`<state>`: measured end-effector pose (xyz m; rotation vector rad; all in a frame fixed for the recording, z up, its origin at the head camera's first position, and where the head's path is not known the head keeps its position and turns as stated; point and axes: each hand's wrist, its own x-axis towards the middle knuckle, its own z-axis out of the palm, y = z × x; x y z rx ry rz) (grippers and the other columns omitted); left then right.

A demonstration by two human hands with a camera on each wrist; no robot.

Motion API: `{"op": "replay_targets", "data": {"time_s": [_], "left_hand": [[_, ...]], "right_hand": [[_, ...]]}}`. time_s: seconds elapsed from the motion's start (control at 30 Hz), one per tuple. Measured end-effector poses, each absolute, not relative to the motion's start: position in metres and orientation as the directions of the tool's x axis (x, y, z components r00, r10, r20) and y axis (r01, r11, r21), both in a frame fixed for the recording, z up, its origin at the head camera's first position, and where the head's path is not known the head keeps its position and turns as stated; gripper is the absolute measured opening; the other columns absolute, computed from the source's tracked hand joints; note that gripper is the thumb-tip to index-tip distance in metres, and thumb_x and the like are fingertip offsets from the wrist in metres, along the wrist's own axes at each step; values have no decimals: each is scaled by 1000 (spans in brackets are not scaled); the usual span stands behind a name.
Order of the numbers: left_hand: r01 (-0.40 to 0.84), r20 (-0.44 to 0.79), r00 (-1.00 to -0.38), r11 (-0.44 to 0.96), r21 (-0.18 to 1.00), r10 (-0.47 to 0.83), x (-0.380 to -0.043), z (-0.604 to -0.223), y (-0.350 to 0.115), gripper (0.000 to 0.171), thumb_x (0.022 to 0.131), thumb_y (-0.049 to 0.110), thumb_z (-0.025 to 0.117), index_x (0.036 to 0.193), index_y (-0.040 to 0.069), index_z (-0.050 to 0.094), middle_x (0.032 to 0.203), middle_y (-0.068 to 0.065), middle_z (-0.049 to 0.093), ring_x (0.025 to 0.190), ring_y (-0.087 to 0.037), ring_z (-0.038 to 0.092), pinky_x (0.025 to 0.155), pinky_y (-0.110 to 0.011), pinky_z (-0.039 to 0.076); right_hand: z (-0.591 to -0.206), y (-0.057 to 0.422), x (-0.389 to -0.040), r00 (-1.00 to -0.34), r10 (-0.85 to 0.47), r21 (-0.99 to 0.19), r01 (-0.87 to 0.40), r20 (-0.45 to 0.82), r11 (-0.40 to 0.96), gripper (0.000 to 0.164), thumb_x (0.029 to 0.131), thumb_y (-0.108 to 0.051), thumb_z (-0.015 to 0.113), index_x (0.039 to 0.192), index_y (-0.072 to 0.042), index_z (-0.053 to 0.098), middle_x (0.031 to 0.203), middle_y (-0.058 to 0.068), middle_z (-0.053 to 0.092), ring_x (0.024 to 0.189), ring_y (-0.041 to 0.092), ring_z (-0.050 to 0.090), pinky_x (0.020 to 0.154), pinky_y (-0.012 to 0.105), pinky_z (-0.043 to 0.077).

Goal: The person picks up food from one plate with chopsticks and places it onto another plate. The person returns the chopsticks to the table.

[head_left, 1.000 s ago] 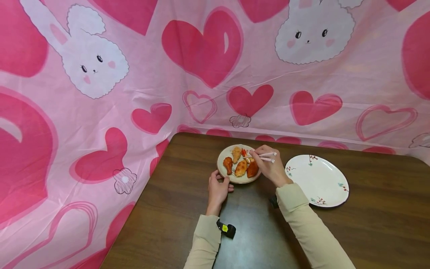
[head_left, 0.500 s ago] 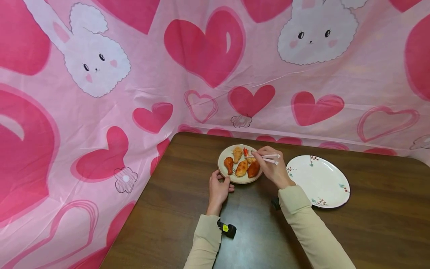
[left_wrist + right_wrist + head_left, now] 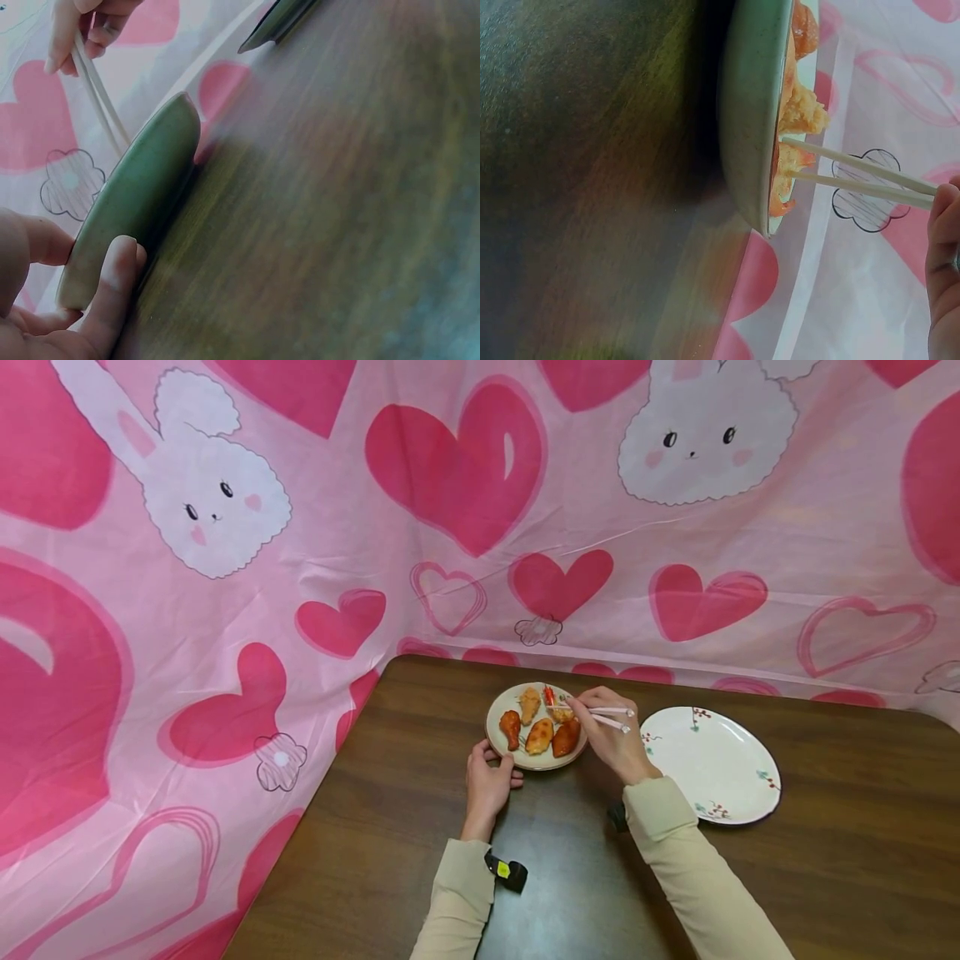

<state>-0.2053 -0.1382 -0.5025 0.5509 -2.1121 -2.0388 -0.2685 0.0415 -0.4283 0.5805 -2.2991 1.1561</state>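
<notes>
A small round plate (image 3: 536,762) holds several pieces of food: a drumstick (image 3: 510,729), a pale fried piece (image 3: 529,704), two glazed brown pieces, and a yellow piece with a red end (image 3: 550,695) at the back right. My left hand (image 3: 488,787) grips the plate's near-left rim; in the left wrist view its fingers (image 3: 118,266) lie against the side. My right hand (image 3: 613,745) holds pink-and-white chopsticks (image 3: 613,710) over the plate's right side. In the right wrist view the tips of the chopsticks (image 3: 855,186) reach the yellow piece, slightly apart.
A larger oval white plate (image 3: 708,760) with floral sprigs lies right of my right hand. Both plates stand on a brown wooden table (image 3: 375,827). Pink cloth (image 3: 322,527) with hearts and rabbits hangs behind and at the left. Black straps (image 3: 512,874) circle the wrists.
My right hand has shifted slightly to the right, and the chopsticks' rear ends have swung right and downward. My left hand stays on the plate's rim.
</notes>
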Motion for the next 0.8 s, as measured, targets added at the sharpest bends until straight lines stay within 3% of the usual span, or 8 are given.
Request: {"op": "replay_targets", "data": {"time_s": [0.17,0.27,0.53,0.8], "left_hand": [[-149,-135,-924,11,989,-359,-205,-502,-138,46,86,12,55,127,5,37,110,-18,40,60,-19,64,55,-27,57],[-155,-138,-923,18,988,-359,-205,-502,-137,46,86,13,55,127,6,38,109,-17,41,60,-18,64,55,-26,57],[-153,-133,-922,27,988,-364,-205,-503,-136,46,86,13,55,128,5,37,108,-16,41,59,-16,63,54,-25,57],[-157,-134,-919,32,987,-370,-204,-501,-137,46,86,13,55,128,5,37,109,-18,42,59,-17,64,54,-26,57]], "right_hand": [[-427,43,-268,-804,-111,-643,-541,584,542,27,81,-32,65,80,-6,71,79,3,67,69,13,61,60,10,50],[-426,44,-267,-799,-98,-634,-539,594,555,30,81,-35,63,82,-5,71,79,3,68,69,13,62,60,12,51],[-420,46,-262,-763,-93,-591,-566,640,575,18,81,-23,66,81,-7,72,79,3,67,68,14,61,57,17,50],[-413,50,-254,-756,-66,-583,-554,652,594,19,82,-27,63,80,-10,72,80,1,67,70,10,61,59,18,50]]}}
